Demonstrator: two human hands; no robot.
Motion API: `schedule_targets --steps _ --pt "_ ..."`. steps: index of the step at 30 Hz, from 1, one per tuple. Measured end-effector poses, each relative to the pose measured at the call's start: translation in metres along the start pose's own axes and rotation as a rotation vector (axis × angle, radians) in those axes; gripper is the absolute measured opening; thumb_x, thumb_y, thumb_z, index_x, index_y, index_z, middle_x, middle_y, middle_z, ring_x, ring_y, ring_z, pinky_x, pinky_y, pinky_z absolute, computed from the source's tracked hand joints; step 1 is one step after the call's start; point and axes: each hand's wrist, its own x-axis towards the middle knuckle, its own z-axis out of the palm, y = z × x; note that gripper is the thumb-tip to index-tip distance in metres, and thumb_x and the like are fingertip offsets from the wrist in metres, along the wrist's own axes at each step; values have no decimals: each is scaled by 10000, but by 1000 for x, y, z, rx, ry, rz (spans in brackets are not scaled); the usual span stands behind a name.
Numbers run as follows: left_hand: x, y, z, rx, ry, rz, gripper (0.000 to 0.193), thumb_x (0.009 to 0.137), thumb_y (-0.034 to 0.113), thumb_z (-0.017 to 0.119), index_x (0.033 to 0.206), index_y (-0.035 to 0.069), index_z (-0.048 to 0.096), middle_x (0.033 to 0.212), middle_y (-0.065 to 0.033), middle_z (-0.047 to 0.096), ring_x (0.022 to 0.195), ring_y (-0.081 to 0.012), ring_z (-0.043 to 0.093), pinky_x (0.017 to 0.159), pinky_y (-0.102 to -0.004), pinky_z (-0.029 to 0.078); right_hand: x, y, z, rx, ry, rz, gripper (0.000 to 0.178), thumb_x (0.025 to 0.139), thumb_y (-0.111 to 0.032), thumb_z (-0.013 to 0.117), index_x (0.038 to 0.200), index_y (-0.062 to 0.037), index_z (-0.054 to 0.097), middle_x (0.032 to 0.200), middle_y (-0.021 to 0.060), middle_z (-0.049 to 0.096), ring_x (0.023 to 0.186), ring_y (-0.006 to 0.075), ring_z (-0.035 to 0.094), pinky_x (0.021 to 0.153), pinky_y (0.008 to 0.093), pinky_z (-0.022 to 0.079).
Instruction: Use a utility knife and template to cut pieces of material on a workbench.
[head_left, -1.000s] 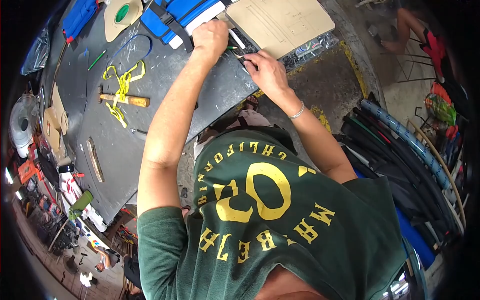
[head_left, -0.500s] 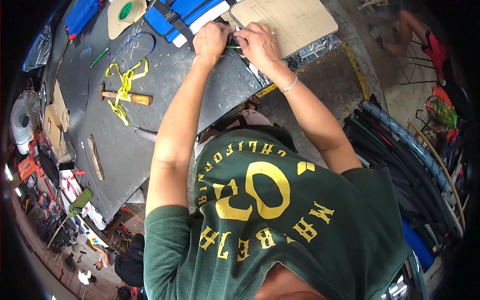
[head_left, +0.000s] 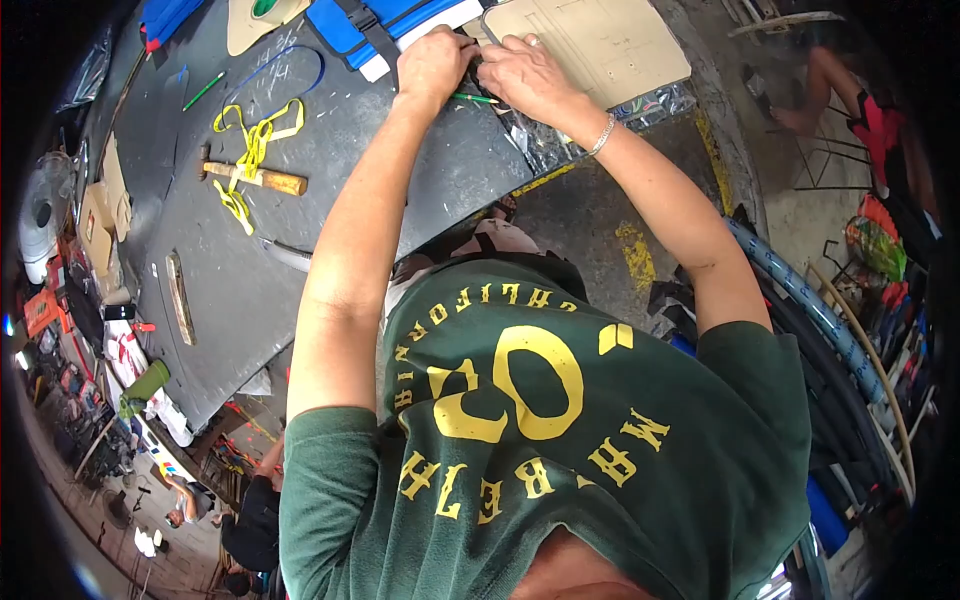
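At the far side of the dark work table (head_left: 340,170), my left hand (head_left: 432,72) is closed, its fingertips pinched over a small dark piece I cannot make out. My right hand (head_left: 530,80) faces it almost touching, fingers bent and pressed together at the same spot; what they hold is hidden. Just below both hands lies a green pencil (head_left: 474,98). To the left is a blue fabric piece (head_left: 405,22) with a black strap and buckle (head_left: 362,18) and a white edge. A tan board (head_left: 600,50) with pencil lines and rounded corners sits beside my right hand.
Left on the table lie a hammer (head_left: 280,181) tangled in a yellow strap (head_left: 258,150), another green pencil (head_left: 204,92), a thin blue loop (head_left: 318,75), a curved tool (head_left: 288,254) and a wooden stick (head_left: 181,300). Long tubes (head_left: 810,290) stand right; other people are in the background.
My right hand has shifted slightly, its fingers lying flatter beside the left. The table and its things sit a little higher in view.
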Motion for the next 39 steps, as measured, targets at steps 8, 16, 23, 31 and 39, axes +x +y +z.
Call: schedule_targets --steps 8,16,23,31,39 --pt "14 0 6 59 -69 147 203 874 239 645 914 56 722 898 -187 741 846 -349 731 751 -446 585 -6 5 13 118 125 34 63 847 -160 705 872 -112 673 945 45 583 1038 257 599 935 434 449" --pt "12 -9 0 74 40 350 162 813 205 675 839 46 686 803 -144 721 753 -335 724 670 -443 570 -31 -20 -9 457 364 334 81 880 -122 723 943 -77 702 914 69 648 841 235 672 749 360 524" --pt "-29 31 -48 26 -133 377 131 877 220 668 897 99 714 902 -77 654 841 -301 697 734 -414 563 -94 -59 -22 648 56 731 181 911 -132 725 1050 -16 717 858 120 750 739 196 726 667 306 536" --pt "-43 40 -37 -159 -355 661 144 897 175 680 994 81 730 1022 -73 666 1002 -300 654 858 -413 544 -105 -62 -19 629 129 825 197 931 -146 706 1092 -37 734 887 151 750 749 205 740 680 301 553" --pt "-64 -2 -69 -358 -50 290 195 964 167 663 1109 68 750 1042 -139 701 924 -318 690 822 -362 549 -108 -64 -20 537 168 698 219 899 -156 736 1090 -49 746 926 129 721 748 261 699 694 340 544"
